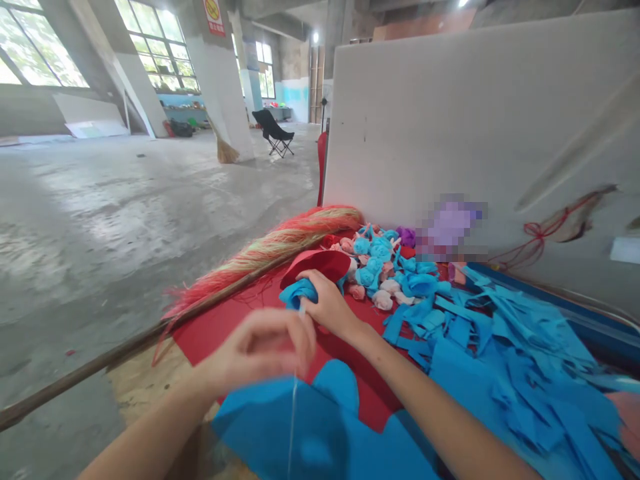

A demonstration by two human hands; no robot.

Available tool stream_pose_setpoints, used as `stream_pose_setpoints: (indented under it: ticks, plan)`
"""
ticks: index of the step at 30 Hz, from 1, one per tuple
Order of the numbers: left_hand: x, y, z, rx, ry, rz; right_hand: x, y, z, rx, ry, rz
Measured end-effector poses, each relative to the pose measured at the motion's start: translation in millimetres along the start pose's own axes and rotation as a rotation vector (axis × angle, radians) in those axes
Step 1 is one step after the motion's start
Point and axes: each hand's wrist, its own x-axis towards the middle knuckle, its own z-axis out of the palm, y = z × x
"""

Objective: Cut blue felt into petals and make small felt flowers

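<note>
The right hand [327, 303] is clamped on a blue rose [299, 292], thumb and fingers together around its base, above the middle of the table [150, 373]. The left hand [270, 343] is blurred, just below the rose and nearer the front edge, its fingers curled in beside a pale thread [293, 407]; whether they are closed on it I cannot tell. The thread runs from near the rose's base down over a blue sheet [270, 427] with rounded lobes, at the table's front.

A red sheet [210, 340] covers much of the table and carries the loose pile of roses [370, 263], blue, pink and white, toward the far edge. Just behind the right hand is a rounded red piece [325, 265]. Blue strips [520, 360] are heaped along the right side. Along the left edge lie a stick [220, 287], reaching out over the floor, and a bundle of red and pale strands [270, 250].
</note>
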Motion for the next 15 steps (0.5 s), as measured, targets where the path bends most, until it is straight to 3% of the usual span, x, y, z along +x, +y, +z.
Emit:
stream_pose_setpoints:
  ticks: [1, 3, 6, 10, 15]
  plan:
    - [3, 1, -9.7, 0.002, 0.183, 0.064, 1, 1, 3, -0.006, 0.011, 0.013]
    - [10, -7, -27.9, 0.054, 0.510, 0.056, 4, 3, 8, -0.014, 0.037, 0.046]
    - [22, -28, -49.0, -0.008, 0.740, -0.027, 7, 7, 17, -0.019, 0.071, 0.096]
    - [30, -47, -62.0, -0.034, 0.735, -0.145, 8, 10, 26, -0.004, 0.092, 0.137]
    - [30, -47, -60.2, -0.064, 0.707, -0.194, 3, 11, 29, 0.030, 0.082, 0.149]
